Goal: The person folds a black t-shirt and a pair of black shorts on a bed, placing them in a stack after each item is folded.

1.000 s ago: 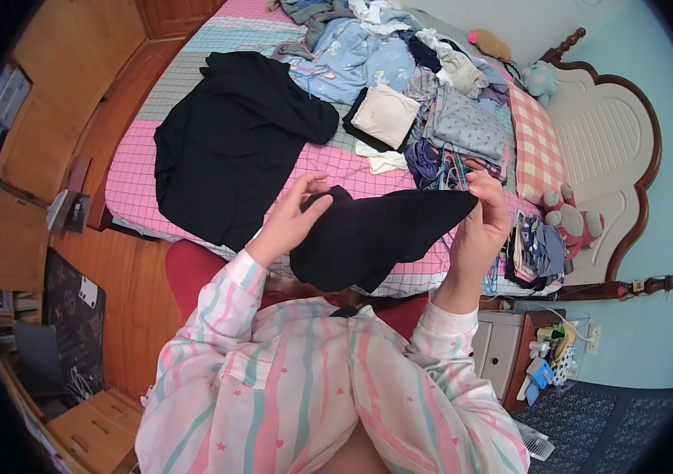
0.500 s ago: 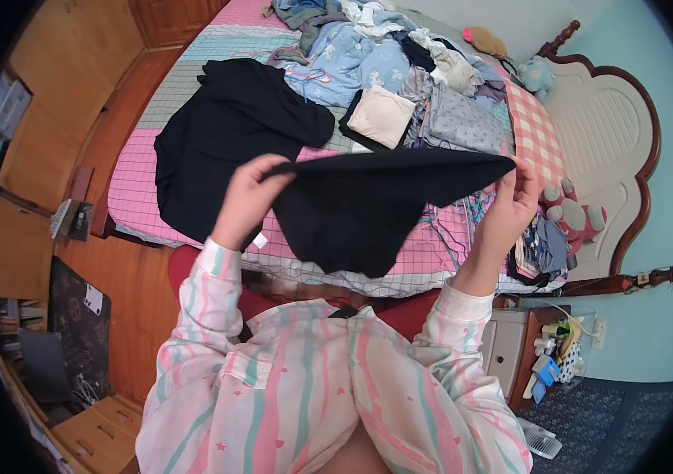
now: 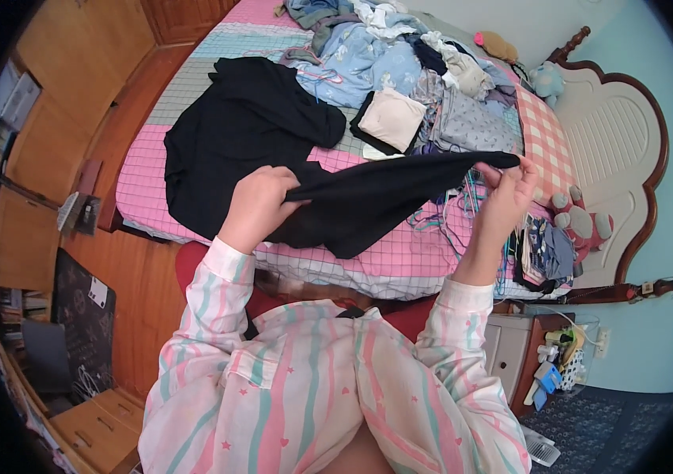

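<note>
Pink-grid bed (image 3: 143, 174): black cloth (image 3: 384, 197) hanging over nr edge

Bed's filling most of my view, w/ the cream headboard (image 3: 613, 134) standing off to the R & brown floor (image 3: 139, 292) showing on the L. I'm holding the black cloth up in front of me, above the bed's nr side, its upper edge running btwn both hands & sloping up to the R. My L hand (image 3: 261, 205) is clenching a gathered bit of its L end; my R hand (image 3: 508, 193) is pinching the R tip w/ thumb & fingers. Lower part's drooping in a loose point approx mid-span.

Bigger black garment (image 3: 241, 134) is lying spread out on the bed, beyond my L hand; the held cloth is overlapping it in view, can't tell if they're touching. Folded cream cloth (image 3: 392, 118) is sitting on a folded black piece (image 3: 369, 138) farther back, nr a grey folded garment (image 3: 475, 118). Coloured hangers (image 3: 451, 217) are lying tangled just L of my R wrist; a folded stack (image 3: 550, 249) is resting to its R, w/ a red-&-grey plush toy (image 3: 581, 225) leaning alongside. Mixed clothes heap (image 3: 368, 59) is covering the far end.
</note>
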`<state>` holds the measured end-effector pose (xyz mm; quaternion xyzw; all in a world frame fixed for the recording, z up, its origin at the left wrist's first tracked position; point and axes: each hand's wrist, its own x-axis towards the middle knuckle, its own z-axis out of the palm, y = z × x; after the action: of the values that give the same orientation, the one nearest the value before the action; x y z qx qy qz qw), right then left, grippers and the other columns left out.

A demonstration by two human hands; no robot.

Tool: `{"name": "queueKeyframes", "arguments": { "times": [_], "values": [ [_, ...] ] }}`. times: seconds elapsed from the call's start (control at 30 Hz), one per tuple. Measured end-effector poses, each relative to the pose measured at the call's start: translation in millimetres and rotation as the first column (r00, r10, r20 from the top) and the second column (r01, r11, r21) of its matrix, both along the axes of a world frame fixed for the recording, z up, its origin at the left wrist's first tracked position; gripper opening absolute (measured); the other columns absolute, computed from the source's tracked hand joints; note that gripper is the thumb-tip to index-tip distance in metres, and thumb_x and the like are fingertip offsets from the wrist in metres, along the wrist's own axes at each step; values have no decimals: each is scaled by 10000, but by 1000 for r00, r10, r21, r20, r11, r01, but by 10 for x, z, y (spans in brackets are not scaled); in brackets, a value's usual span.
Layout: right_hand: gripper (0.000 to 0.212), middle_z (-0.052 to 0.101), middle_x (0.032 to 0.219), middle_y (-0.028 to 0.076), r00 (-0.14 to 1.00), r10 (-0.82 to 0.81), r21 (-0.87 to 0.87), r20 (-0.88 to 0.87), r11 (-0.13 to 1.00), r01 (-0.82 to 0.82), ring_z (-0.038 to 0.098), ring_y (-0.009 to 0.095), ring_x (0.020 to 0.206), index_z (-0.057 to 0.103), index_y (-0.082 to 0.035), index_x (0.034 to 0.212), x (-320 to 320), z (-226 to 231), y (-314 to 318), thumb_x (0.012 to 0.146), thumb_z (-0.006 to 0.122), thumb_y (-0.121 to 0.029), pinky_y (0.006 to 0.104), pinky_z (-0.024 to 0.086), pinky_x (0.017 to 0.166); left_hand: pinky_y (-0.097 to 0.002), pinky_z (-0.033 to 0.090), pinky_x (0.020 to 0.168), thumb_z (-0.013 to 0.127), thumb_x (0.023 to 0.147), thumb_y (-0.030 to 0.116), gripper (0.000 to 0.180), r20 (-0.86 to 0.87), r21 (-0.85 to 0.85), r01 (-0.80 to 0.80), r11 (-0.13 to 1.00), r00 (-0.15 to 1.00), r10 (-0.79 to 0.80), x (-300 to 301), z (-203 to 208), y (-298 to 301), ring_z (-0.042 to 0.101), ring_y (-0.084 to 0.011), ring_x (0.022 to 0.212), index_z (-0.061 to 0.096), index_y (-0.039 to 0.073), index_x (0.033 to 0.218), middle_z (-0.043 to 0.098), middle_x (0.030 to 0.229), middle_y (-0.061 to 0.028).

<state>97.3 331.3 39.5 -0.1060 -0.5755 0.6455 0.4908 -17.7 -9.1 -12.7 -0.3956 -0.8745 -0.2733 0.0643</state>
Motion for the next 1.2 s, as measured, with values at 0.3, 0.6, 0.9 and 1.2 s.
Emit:
{"name": "queueKeyframes", "arguments": {
  "times": [0.3, 0.6, 0.9, 1.2],
  "values": [
    [486, 539, 1441, 194, 941, -21, 640, 336, 738, -212, 496, 362, 1360, 621, -63, 1260, -160, -834, -397, 827, 810, -177, 463, 372, 1143, -332, 523, 802, 624, 901, 60, 224, 558, 460, -270, 846, 829, -39, -77, -189, 376, 708, -316, 887, 635, -43, 1099, 713, 983, -217],
    [328, 583, 968, 60, 863, -201, 815, 464, 478, -327, 561, 293, 1000, 762, -134, 962, -64, -1100, -1331, 661, 868, -209, 458, 415, 882, -273, 505, 880, 594, 911, -7, 281, 591, 441, -233, 867, 802, -85, 44, -73, 494, 624, -119, 976, 617, -33, 1189, 705, 1023, -86],
    [72, 696, 924, 30, 927, 149, 706, 345, 610, -361, 620, 244, 931, 730, -81, 846, 3, -275, -904, 817, 772, -131, 388, 408, 908, -249, 499, 882, 672, 847, -33, 227, 522, 421, -5, 907, 819, -238, -460, 604, 46, 616, -79, 942, 673, -24, 1074, 694, 976, -1],
    [78, 692, 849, 40, 933, -60, 714, 354, 662, -228, 654, 211, 853, 697, -64, 865, 42, -226, -948, 894, 732, -127, 445, 340, 1083, -342, 521, 762, 829, 805, 134, 251, 78, 521, -40, 853, 997, -1, -230, 519, 490, 664, -267, 858, 672, 14, 960, 687, 936, -101]
  ]
}}
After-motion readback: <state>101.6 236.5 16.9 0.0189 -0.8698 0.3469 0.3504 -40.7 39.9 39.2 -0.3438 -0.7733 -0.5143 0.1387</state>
